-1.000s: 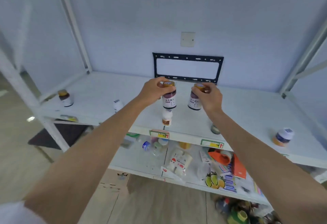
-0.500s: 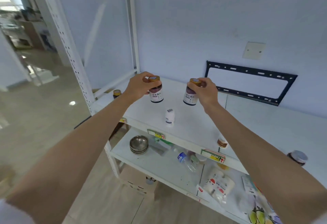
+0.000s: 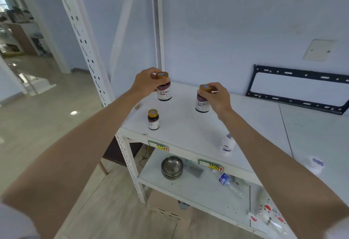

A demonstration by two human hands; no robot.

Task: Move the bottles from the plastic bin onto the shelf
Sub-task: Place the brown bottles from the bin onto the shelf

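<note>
Two dark bottles with gold caps and white labels are held over the left end of the white shelf (image 3: pixel 188 131). My left hand (image 3: pixel 145 82) grips the left bottle (image 3: pixel 164 89) by its cap and neck; its base is at or just above the shelf top. My right hand (image 3: pixel 217 97) grips the right bottle (image 3: pixel 203 102) the same way, low over the shelf. A smaller gold-capped dark bottle (image 3: pixel 153 119) stands alone near the front left corner. The plastic bin is out of view.
A white bottle (image 3: pixel 227 144) stands near the shelf's front edge beside my right forearm; another white bottle (image 3: pixel 315 164) sits farther right. Steel bowls (image 3: pixel 171 167), a plastic water bottle (image 3: pixel 229 183) and packets lie on the lower shelf. A black bracket (image 3: pixel 298 87) leans on the wall.
My view has swung left toward the shelf's left end. Both hands carried their bottles left along with it and lowered them toward the shelf top.
</note>
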